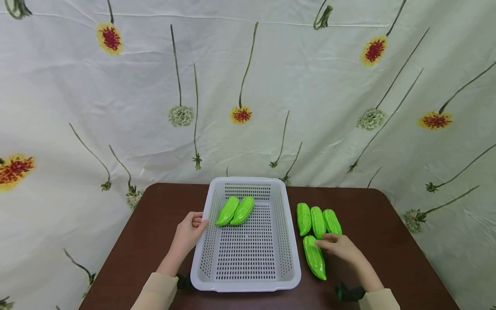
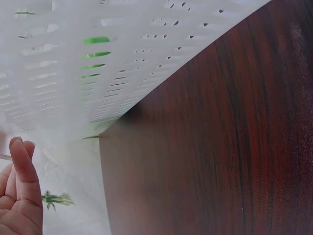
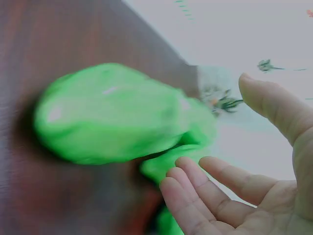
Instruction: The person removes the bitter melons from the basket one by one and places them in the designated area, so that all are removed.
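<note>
A pale grey plastic basket [image 1: 246, 286] with slotted walls stands on the table. My left hand [image 1: 187, 236] holds its left rim, thumb and fingers pinching the edge; in the left wrist view that hand [image 2: 20, 196] shows at the lower left. Two bright green bitter melons [image 1: 227, 211] lie side by side inside the basket, at the far left. My right hand [image 1: 342, 248] hovers over the nearest loose bitter melon [image 1: 314, 258], right of the basket. In the right wrist view, thumb and fingers are spread apart beside that melon [image 3: 107, 117], holding nothing.
Three more bitter melons [image 1: 318, 221] lie in a row behind the nearest one, close to the basket's right wall. The dark brown wooden table [image 1: 372, 224] has rounded far corners. A white flower-patterned cloth [image 1: 217, 86] hangs behind and beside it.
</note>
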Available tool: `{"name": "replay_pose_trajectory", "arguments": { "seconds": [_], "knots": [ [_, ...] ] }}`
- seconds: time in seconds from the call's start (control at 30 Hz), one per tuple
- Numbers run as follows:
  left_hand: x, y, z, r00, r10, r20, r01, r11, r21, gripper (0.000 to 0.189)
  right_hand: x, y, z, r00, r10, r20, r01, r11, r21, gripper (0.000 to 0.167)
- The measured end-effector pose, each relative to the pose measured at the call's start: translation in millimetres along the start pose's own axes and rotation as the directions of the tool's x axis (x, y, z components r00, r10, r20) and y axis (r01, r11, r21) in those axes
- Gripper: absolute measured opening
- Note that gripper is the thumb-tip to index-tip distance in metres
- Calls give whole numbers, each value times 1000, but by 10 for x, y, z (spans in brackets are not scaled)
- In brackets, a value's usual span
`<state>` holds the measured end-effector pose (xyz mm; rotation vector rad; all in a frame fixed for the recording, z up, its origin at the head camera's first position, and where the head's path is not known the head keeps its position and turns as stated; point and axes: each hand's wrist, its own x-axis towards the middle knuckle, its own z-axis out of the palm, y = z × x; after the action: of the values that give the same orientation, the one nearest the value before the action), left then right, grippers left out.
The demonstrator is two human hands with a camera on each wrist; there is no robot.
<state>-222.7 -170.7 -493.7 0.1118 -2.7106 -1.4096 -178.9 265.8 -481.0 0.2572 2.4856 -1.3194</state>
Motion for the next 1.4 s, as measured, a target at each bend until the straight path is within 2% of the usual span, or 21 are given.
{"name": "replay_pose_trajectory", "arguments": {
  "seconds": [0.27, 0.47, 0.87, 1.17, 1.4],
  "knots": [
    [0, 13, -12, 1000, -14, 10, 14, 1000, 7, 38, 74, -486, -131, 994, -101, -47, 98, 994, -57, 68],
    [-1, 7, -12, 1000, -16, 6, 16, 1000, 1, 37, 188, -822, -78, 986, -158, -53, 156, 987, -42, 66],
    [2, -20, 2, 1000, -12, 2, 12, 1000, -3, 37, 418, -1284, 315, 980, -167, -109, 175, 983, 63, 59],
    [13, -29, 26, 1000, -6, -5, 6, 1000, -4, 37, 594, -1437, 698, 970, -184, -156, 201, 974, 101, 59],
    [15, -22, 18, 1000, 1, -11, -1, 1000, 0, 37, 704, -1514, 970, 971, -184, -151, 204, 970, 130, 62]
  ]
}}
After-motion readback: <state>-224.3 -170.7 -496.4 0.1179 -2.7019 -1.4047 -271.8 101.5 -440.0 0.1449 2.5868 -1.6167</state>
